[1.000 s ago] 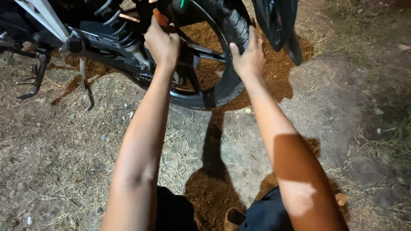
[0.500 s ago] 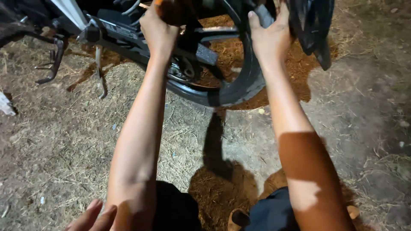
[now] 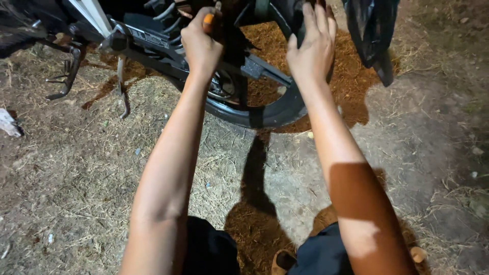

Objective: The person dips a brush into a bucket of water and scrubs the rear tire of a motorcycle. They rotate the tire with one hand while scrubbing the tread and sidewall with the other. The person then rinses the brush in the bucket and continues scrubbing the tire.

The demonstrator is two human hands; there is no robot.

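Rear motorcycle wheel at top centre, raised just above bare dirt ground, black tyre facing forward. Judged heavy and stiff, rubber tread grippy; best taken by the tyre's outer edge, away from the oily swingarm. Left hand closed around an orange-handled tool near the hub. Right hand laid on the tyre, fingers spread open, holding nothing. Side stand and foot peg to the left; black bag hanging on the right.

1 small white-on-black label on black swingarm, upper left
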